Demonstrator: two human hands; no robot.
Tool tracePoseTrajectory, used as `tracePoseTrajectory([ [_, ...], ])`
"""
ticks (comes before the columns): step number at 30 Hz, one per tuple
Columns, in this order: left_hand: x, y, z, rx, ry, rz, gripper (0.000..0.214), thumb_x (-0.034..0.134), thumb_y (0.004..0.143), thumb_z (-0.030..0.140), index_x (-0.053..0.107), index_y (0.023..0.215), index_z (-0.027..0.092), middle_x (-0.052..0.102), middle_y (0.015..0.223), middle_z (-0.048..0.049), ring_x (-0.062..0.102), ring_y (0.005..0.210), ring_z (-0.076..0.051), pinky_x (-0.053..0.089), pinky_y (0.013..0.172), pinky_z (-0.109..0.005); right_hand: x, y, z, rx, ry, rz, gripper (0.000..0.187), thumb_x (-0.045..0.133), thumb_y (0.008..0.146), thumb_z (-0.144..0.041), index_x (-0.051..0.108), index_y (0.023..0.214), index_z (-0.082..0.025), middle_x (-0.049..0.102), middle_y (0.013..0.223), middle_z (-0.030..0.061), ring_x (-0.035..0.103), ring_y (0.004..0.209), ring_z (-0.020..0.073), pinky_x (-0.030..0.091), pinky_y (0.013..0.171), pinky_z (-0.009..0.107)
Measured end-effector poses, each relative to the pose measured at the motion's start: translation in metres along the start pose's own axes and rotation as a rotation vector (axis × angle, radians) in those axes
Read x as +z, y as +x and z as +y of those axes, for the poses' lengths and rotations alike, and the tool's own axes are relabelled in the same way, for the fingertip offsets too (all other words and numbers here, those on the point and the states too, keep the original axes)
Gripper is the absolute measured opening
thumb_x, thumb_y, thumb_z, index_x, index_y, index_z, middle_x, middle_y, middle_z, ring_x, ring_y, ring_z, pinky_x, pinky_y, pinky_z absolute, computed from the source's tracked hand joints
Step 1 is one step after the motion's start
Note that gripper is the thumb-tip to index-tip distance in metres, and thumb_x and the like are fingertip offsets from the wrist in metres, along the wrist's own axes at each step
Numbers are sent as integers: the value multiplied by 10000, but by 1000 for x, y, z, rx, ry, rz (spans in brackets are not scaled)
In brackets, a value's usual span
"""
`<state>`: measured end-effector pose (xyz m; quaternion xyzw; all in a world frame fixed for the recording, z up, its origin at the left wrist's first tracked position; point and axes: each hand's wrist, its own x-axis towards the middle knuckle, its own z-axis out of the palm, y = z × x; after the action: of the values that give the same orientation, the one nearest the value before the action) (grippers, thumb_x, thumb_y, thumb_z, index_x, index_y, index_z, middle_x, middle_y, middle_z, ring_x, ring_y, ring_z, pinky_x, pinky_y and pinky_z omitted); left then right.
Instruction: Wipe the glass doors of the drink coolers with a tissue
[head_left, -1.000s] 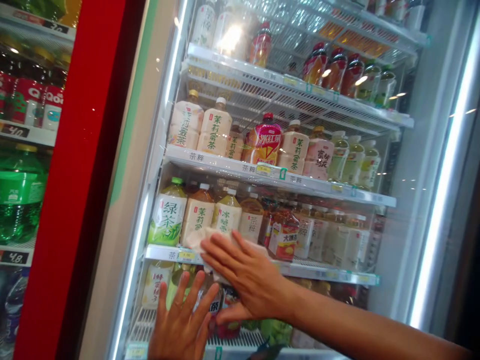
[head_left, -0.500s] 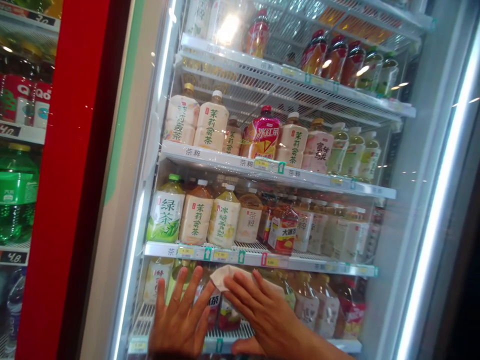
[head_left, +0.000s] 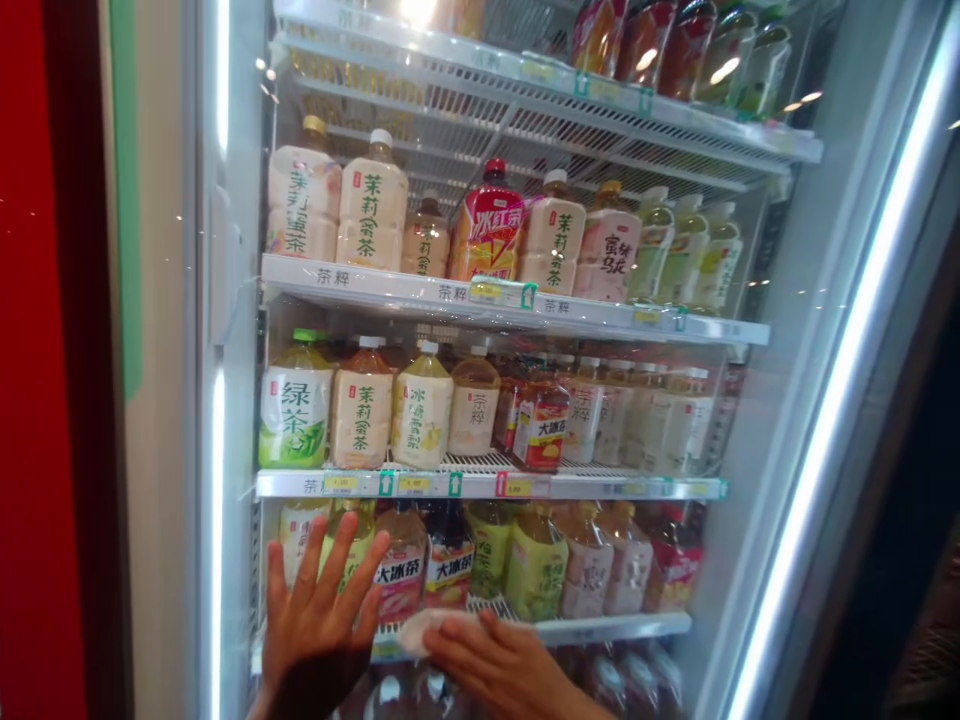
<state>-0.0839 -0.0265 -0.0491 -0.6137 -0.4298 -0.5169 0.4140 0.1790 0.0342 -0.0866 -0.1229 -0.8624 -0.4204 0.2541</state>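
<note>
My left hand (head_left: 319, 605) is raised with its fingers spread, seemingly laid flat on the glass door of a lit drinks cooler. Beside it to the right, my right hand (head_left: 499, 660) presses a pale folded cloth (head_left: 420, 632) to the glass, its fingers together over it. Only the cloth's left part shows; the rest lies under the hand. Behind the glass near both hands, the lower shelf holds several tea bottles, such as a green-labelled bottle (head_left: 536, 568) and a dark-capped bottle (head_left: 448, 560).
Shelves of bottled drinks rise above, with a price-tagged shelf edge (head_left: 487, 486) just over my hands. A bright light strip (head_left: 847, 350) runs down the right side of the cooler. At the far left stands a red panel (head_left: 34, 400).
My right hand has moved down with the cloth, from beneath the tagged shelf edge to the edge below. The left hand stays spread. The view has shifted and turned a little.
</note>
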Motion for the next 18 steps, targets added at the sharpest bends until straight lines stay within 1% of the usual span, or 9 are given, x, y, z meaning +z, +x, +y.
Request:
tracePoseTrajectory([
  [1, 0, 0, -1, -5, -2, -13, 630, 616, 965, 312, 392, 1551, 368, 295, 1669, 28, 206, 1597, -218, 60, 1321, -578, -6, 2, 12, 49, -54, 41, 725, 391, 986, -715, 409, 1577, -296, 209, 1708, -97, 45, 1617, 145, -12, 1330, 338],
  [3, -1, 0, -2, -8, -1, -35, 650, 610, 970, 335, 353, 1565, 387, 259, 1683, 46, 173, 1605, -212, 29, 1321, -578, -19, 10, 37, 218, -176, 165, 893, 373, 979, -730, 256, 1632, -132, 156, 1722, 77, 83, 1617, 282, 6, 1324, 506],
  [5, -2, 0, -4, 6, 2, -47, 659, 601, 974, 345, 333, 1574, 390, 235, 1695, 49, 147, 1611, -216, 7, 1319, -580, -27, 9, 46, 413, -219, 231, 956, 353, 987, -712, 109, 1644, -61, 77, 1721, 151, 56, 1611, 336, 11, 1308, 563],
  [7, -3, 1, -8, 40, 5, -56, 661, 595, 970, 336, 338, 1578, 373, 229, 1703, 27, 141, 1612, -240, 3, 1312, -591, -23, -5, 32, 405, -185, 223, 934, 379, 983, -692, 156, 1643, -70, 101, 1721, 135, 76, 1612, 324, 27, 1314, 547],
  [10, -5, 0, -11, 74, 22, -58, 677, 597, 955, 292, 348, 1584, 340, 218, 1714, -11, 121, 1614, -270, -8, 1303, -597, -10, -35, 3, 191, -122, 158, 768, 461, 948, -686, 462, 1552, -213, 231, 1705, 1, 138, 1612, 237, 43, 1334, 445],
  [12, -6, 0, -8, 74, 22, -55, 694, 589, 952, 269, 329, 1592, 346, 184, 1727, -9, 81, 1619, -275, -32, 1296, -599, -9, -47, 7, 166, -139, 149, 727, 464, 949, -682, 501, 1526, -241, 240, 1702, -19, 146, 1611, 220, 39, 1335, 434],
  [14, -3, 1, 2, 98, 1, -56, 698, 578, 957, 280, 311, 1596, 369, 152, 1735, 5, 39, 1622, -281, -61, 1289, -607, -17, -47, 31, 319, -191, 193, 828, 420, 971, -684, 344, 1609, -160, 177, 1718, 63, 128, 1613, 265, 42, 1327, 496],
  [16, 3, 4, 20, 159, -16, -62, 700, 586, 954, 312, 313, 1596, 376, 147, 1738, 11, 25, 1623, -289, -74, 1290, -605, -26, -42, 55, 548, -217, 258, 899, 348, 999, -665, 136, 1651, -84, 95, 1727, 143, 80, 1614, 317, 56, 1307, 571],
  [18, 12, 7, 44, 226, -23, -67, 708, 600, 948, 343, 317, 1597, 367, 155, 1736, 10, 27, 1624, -282, -65, 1300, -584, -28, -42, 62, 696, -211, 292, 895, 287, 1014, -641, 44, 1652, -63, 38, 1733, 167, 38, 1612, 340, 62, 1295, 602],
])
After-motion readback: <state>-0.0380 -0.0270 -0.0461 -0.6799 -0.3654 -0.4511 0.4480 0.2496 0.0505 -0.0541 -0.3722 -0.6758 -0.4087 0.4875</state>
